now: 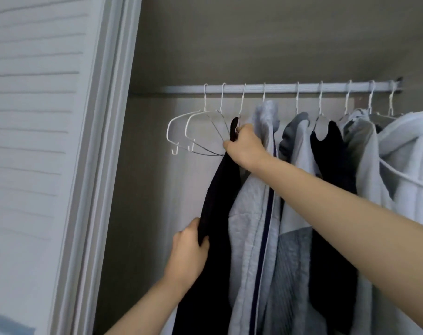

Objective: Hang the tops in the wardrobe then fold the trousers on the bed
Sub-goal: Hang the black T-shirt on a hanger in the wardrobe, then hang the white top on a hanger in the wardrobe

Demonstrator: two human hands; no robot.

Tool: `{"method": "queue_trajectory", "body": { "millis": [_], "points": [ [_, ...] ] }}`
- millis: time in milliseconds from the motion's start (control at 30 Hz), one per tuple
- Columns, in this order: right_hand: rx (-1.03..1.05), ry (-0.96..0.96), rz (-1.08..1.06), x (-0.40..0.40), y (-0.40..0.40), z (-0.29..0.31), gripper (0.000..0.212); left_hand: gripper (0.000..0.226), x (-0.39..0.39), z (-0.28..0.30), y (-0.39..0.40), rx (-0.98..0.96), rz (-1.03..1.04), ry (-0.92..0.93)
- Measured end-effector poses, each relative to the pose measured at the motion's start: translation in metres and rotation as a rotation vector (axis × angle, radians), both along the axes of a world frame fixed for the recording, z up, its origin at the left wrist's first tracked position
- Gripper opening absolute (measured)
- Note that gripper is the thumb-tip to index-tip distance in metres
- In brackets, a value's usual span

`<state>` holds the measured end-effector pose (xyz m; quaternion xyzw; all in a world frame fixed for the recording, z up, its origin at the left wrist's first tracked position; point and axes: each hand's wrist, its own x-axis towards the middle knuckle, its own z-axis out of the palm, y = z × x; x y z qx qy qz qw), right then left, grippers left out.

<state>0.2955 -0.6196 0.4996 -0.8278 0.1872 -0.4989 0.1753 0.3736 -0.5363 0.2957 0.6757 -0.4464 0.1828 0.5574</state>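
Your right forearm crosses the lower right of the view and reaches up to the left, where your right hand [245, 146] is curled round the top of a black top [217, 197] at the shoulder of its wire hanger [239, 112], gripping cloth and wire together. Lower down, your left hand [188, 247] grips the front edge of the same black top, thumb on the near side and fingers wrapped behind the fabric. That top hangs on the third hanger from the left end of the wardrobe rail [278, 88], its hook over the rail, and its cloth falls straight down to the bottom of the view.

Toward the left end of the rail, two bare white hangers [181, 126] hang side by side, just beside the black top's hanger. On the other side, touching the black top, hangs a pale grey zip top [254, 213] with a dark stripe running down it. Next along the rail come a grey and white top [295, 213], a dark top [331, 189], and, at the right end, a pale hooded top [408, 153], all close together on white hangers. At the left edge of the view stands the wardrobe's white louvred door [36, 117], beside its frame.
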Motion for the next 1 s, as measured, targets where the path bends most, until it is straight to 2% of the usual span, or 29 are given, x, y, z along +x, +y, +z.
{"method": "queue_trajectory", "body": {
  "millis": [200, 333, 500, 667, 767, 833, 933, 1000],
  "points": [
    [-0.034, -0.079, 0.21, -0.046, 0.032, -0.072, 0.052, 0.023, -0.031, -0.01, 0.024, 0.136, -0.018, 0.042],
    [0.015, -0.009, 0.344, -0.072, 0.053, -0.136, 0.043, 0.022, -0.057, -0.027, 0.066, 0.315, -0.006, 0.158],
    [0.077, 0.035, 0.573, -0.116, 0.093, -0.224, 0.028, 0.03, -0.122, -0.072, 0.146, 0.356, 0.164, 0.238],
    [0.068, 0.209, 0.863, -0.162, 0.166, -0.302, 0.024, 0.031, -0.217, -0.136, 0.252, 0.508, 0.437, 0.219],
    [0.097, 0.341, 1.06, -0.195, 0.238, -0.338, 0.023, 0.029, -0.298, -0.171, 0.328, 0.456, 0.643, 0.344],
    [0.036, 0.431, 1.186, -0.218, 0.29, -0.357, 0.024, 0.029, -0.349, -0.196, 0.373, 0.395, 0.792, 0.427],
    [-0.023, 0.525, 1.419, -0.266, 0.372, -0.388, 0.026, 0.027, -0.443, -0.233, 0.439, 0.216, 1.054, 0.565],
    [-0.058, 0.573, 1.561, -0.302, 0.417, -0.406, 0.025, 0.034, -0.508, -0.256, 0.473, 0.084, 1.242, 0.62]
  ]
}}
